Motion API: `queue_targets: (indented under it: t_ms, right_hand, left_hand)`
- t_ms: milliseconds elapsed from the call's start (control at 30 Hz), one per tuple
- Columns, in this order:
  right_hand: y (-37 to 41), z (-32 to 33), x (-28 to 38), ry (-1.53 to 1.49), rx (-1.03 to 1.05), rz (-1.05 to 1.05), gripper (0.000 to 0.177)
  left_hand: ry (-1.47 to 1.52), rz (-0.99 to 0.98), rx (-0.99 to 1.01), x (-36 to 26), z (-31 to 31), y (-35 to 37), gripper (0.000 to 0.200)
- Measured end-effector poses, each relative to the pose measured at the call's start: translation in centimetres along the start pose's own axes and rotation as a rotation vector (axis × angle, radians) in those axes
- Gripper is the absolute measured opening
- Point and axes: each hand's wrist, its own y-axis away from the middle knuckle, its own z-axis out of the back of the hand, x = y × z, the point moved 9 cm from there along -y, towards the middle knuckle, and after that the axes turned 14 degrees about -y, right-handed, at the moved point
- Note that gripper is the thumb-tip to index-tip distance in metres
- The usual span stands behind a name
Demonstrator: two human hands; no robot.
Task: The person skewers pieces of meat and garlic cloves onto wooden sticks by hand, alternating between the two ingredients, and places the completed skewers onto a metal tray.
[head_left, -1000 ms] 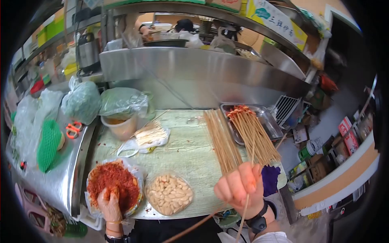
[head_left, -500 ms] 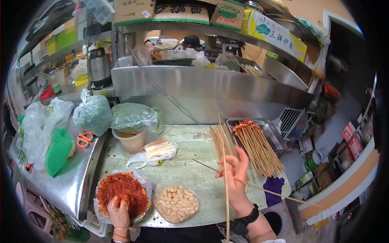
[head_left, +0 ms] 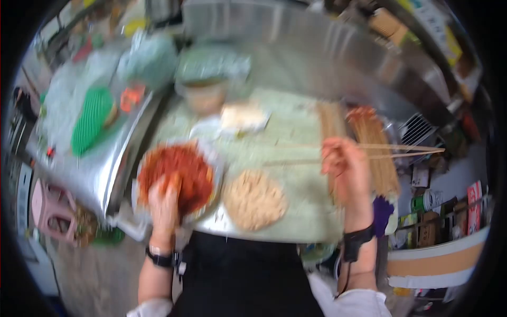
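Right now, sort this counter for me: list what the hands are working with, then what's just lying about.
In use:
left hand, down in the red spice mix
right hand, gripping two thin skewers

Lying about:
bowl of pale pieces, untouched
pile of bare skewers
green mesh bag
purple cloth

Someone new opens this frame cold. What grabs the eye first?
First, the bowl of red mix at the near left edge of the table, with the left hand dug into it. Next, the right hand on the right, pinching two long skewers that point out to the right. Between the hands sits a bowl of pale pieces; the blur hides what they are.
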Motion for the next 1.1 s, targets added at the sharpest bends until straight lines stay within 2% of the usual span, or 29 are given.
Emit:
queue_targets:
  t_ms: [33, 67, 100, 133, 200, 233, 567, 667, 900, 967, 1100]
  right_hand:
    - [1.0, -0.9, 0.1, -0.028, -0.01, -0.053, 0.034]
    - [1.7, -1.5, -0.2, -0.015, 0.005, -0.115, 0.034]
    - [2.2, -1.7, -0.5, 0.028, 0.035, -0.14, 0.033]
    - [2.6, -1.9, -1.0, 0.075, 0.07, -0.149, 0.033]
    - [3.2, -1.9, -2.1, 0.095, 0.093, -0.199, 0.033]
    - [3.3, -2.1, -2.6, 0.113, 0.12, -0.228, 0.033]
    - [3.6, -5.5, -6.9, 0.253, 0.235, -0.433, 0.03]
    - [3.7, -6.3, -7.9, 0.269, 0.212, -0.507, 0.03]
    - [3.1, -5.2, -6.4, 0.21, 0.179, -0.401, 0.03]
    - [3.0, -4.3, -5.1, 0.142, 0.125, -0.305, 0.03]
    - [3.5, -3.0, -5.2, 0.235, 0.06, -0.28, 0.033]
  left_hand:
    - [0.044, 0.001, -0.016, 1.7, -0.3, 0.2, 0.023]
    - [0.042, 0.068, 0.121, -0.4, -0.3, -0.2, 0.023]
    - [0.24, 0.163, 0.138, 0.7, -1.2, -0.1, 0.018]
    - [0.227, 0.186, 0.147, 0.9, -1.3, 0.1, 0.018]
    - [0.562, 0.291, 0.242, 0.3, -2.5, 0.3, 0.014]
    - [0.586, 0.289, 0.248, 0.5, -2.7, 0.2, 0.013]
    - [0.566, 0.23, 0.213, -0.4, -2.2, 0.2, 0.014]
    - [0.514, 0.233, 0.229, 0.1, -2.3, 0.2, 0.015]
    - [0.49, 0.237, 0.231, -0.1, -2.1, 0.1, 0.014]
    - [0.443, 0.236, 0.29, 0.2, -2.4, 0.3, 0.019]
    - [0.481, 0.223, 0.281, 0.6, -2.5, 0.4, 0.018]
